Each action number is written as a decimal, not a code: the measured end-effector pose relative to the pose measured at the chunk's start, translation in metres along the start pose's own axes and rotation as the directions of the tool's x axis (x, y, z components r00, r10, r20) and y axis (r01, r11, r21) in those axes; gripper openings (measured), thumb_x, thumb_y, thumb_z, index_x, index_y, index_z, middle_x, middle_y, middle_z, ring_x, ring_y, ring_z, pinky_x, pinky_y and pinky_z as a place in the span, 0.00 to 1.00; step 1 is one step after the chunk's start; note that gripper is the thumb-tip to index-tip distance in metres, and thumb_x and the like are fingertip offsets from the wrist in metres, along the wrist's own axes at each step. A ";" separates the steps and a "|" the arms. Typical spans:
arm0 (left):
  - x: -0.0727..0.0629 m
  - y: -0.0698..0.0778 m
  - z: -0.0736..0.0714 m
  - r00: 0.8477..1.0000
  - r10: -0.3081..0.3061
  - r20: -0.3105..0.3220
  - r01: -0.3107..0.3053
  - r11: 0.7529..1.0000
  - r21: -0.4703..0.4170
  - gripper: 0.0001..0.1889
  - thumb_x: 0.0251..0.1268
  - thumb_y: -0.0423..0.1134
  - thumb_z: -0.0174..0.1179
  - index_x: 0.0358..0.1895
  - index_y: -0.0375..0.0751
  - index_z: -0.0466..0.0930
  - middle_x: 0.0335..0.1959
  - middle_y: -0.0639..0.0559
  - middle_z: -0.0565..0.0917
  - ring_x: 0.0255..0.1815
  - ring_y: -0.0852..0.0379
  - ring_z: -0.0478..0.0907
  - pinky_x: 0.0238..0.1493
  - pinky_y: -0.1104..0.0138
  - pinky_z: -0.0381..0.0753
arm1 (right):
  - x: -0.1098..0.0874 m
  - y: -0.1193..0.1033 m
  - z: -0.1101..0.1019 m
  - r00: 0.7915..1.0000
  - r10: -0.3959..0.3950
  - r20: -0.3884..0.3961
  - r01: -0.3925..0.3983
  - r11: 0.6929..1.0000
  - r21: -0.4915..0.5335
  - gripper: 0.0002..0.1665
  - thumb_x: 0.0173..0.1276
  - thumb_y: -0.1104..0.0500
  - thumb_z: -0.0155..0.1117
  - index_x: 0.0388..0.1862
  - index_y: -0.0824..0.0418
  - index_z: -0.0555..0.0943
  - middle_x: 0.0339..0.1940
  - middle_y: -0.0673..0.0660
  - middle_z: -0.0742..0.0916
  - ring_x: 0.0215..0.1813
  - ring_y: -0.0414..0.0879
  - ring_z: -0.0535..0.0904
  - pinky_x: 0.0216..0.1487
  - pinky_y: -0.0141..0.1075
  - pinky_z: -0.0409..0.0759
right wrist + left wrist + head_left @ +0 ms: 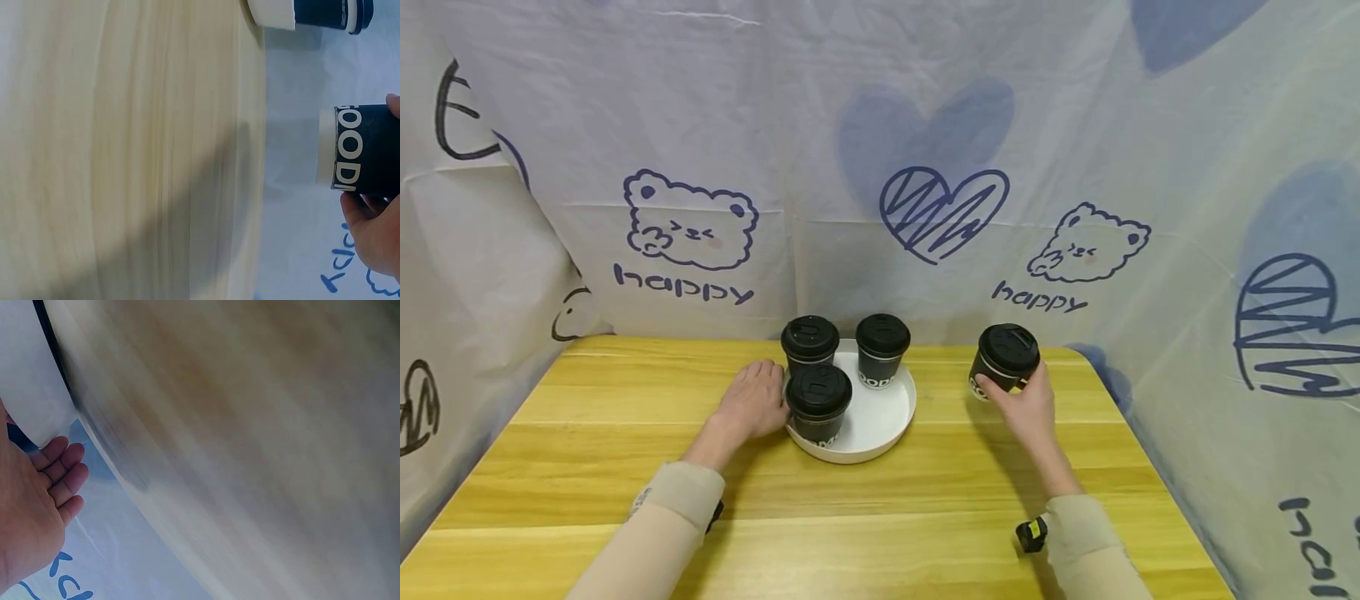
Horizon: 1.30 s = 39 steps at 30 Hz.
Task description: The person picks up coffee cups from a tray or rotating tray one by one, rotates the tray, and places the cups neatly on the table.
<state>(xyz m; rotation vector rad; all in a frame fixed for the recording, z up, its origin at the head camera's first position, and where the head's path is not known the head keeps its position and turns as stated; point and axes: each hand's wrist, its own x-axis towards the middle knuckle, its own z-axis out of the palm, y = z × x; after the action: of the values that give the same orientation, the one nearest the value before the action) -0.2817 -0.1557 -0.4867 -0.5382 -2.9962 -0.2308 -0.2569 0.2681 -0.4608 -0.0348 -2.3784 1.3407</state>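
Observation:
My right hand [1025,404] grips a black paper coffee cup [988,372] with a black lid, right of the tray. In the right wrist view this cup [369,149] shows white lettering and a pale base, held off the table. A round white tray [887,421] carries three similar lidded cups: a back-left cup [810,337], a back-right cup [883,337] and a front cup [820,392]. At the tray's left rim is my left hand [756,402], its thumb by the rim and fingers curled against the outer side. The left wrist view partly hides that grip.
The wooden table [865,533] has its back edge close behind the tray. A pale printed cloth [820,108] hangs behind and along both sides. A small black device [1032,535] sits at the right wrist.

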 end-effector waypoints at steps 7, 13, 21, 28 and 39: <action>0.000 0.000 -0.001 1.000 0.004 0.002 -0.004 1.000 0.009 0.26 0.68 0.45 0.57 0.58 0.23 0.71 0.58 0.28 0.76 0.63 0.32 0.69 0.74 0.44 0.65 | 0.005 0.012 -0.011 0.999 0.009 -0.040 -0.009 1.000 -0.015 0.46 0.61 0.56 0.79 0.73 0.67 0.66 0.62 0.68 0.77 0.65 0.63 0.75 0.66 0.60 0.76; -0.001 0.000 -0.002 1.000 0.006 0.001 -0.006 1.000 0.013 0.26 0.68 0.44 0.57 0.58 0.22 0.72 0.57 0.28 0.76 0.63 0.32 0.70 0.73 0.44 0.66 | 0.005 0.024 -0.021 0.997 0.056 -0.056 -0.059 0.997 -0.052 0.48 0.63 0.55 0.79 0.74 0.68 0.64 0.63 0.70 0.76 0.66 0.64 0.74 0.66 0.59 0.75; -0.002 0.001 -0.002 1.000 -0.002 0.008 0.002 1.000 0.007 0.28 0.69 0.44 0.57 0.61 0.21 0.71 0.60 0.27 0.75 0.65 0.31 0.69 0.74 0.43 0.66 | 0.010 0.040 -0.035 0.994 0.080 -0.069 -0.087 0.991 -0.105 0.48 0.64 0.54 0.77 0.74 0.70 0.63 0.63 0.72 0.75 0.66 0.68 0.73 0.66 0.61 0.74; -0.002 0.001 -0.002 1.000 -0.002 0.006 0.002 1.000 0.008 0.28 0.68 0.44 0.57 0.60 0.21 0.71 0.59 0.27 0.75 0.64 0.32 0.69 0.74 0.44 0.66 | 0.015 0.054 -0.043 0.992 0.093 -0.089 -0.104 0.987 -0.124 0.48 0.62 0.55 0.78 0.74 0.70 0.63 0.63 0.72 0.76 0.66 0.68 0.74 0.68 0.61 0.72; -0.002 0.000 -0.001 1.000 -0.007 0.009 0.006 1.000 0.014 0.28 0.68 0.45 0.58 0.60 0.22 0.71 0.56 0.28 0.76 0.61 0.33 0.70 0.72 0.44 0.67 | 0.022 0.073 -0.052 0.987 0.138 -0.087 -0.152 0.974 -0.170 0.52 0.62 0.52 0.78 0.77 0.69 0.62 0.67 0.74 0.75 0.70 0.70 0.71 0.71 0.64 0.68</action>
<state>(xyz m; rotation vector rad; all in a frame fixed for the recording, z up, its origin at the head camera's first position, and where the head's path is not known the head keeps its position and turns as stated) -0.2800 -0.1561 -0.4855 -0.5297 -3.0067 -0.2083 -0.2711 0.3541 -0.4898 -0.3098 -2.4634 1.1642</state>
